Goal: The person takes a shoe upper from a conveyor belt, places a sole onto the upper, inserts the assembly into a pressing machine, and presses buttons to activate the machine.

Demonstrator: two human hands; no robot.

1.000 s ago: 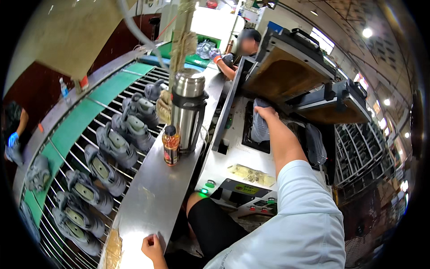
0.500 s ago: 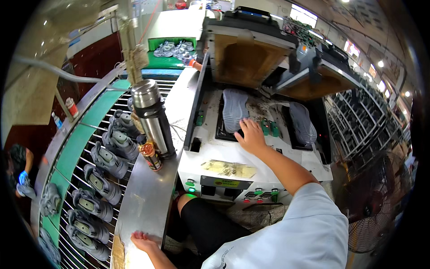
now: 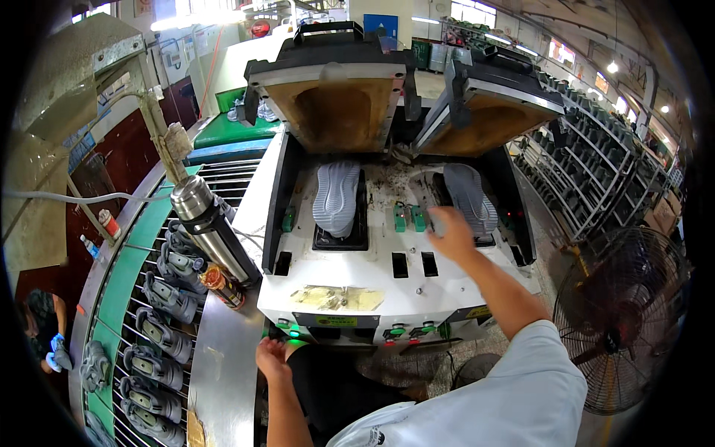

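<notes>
Two grey shoes lie sole up in a white press machine (image 3: 372,276) under raised lids. The left shoe (image 3: 337,200) sits on a black plate. The right shoe (image 3: 469,197) is partly covered by my right hand (image 3: 452,237), which reaches over its near left edge beside the green switches (image 3: 410,217). Those fingers are smeared by motion, so I cannot tell their grip or whether they touch the shoe. My left hand (image 3: 273,359) is low by the machine's front left corner, near a lit green button (image 3: 295,331), fingers loosely curled with nothing visible in them.
The raised lids (image 3: 328,104) stand over the machine. A steel flask (image 3: 216,231) and a jar (image 3: 222,286) occupy the metal ledge. Grey shoes line a roller conveyor (image 3: 153,365) at left, where another person's gloved hands (image 3: 56,353) show. A large fan (image 3: 612,335) stands at right.
My right hand has moved from the left shoe to the right one. My left hand has left the metal ledge for the machine's front corner. The view has turned rightward.
</notes>
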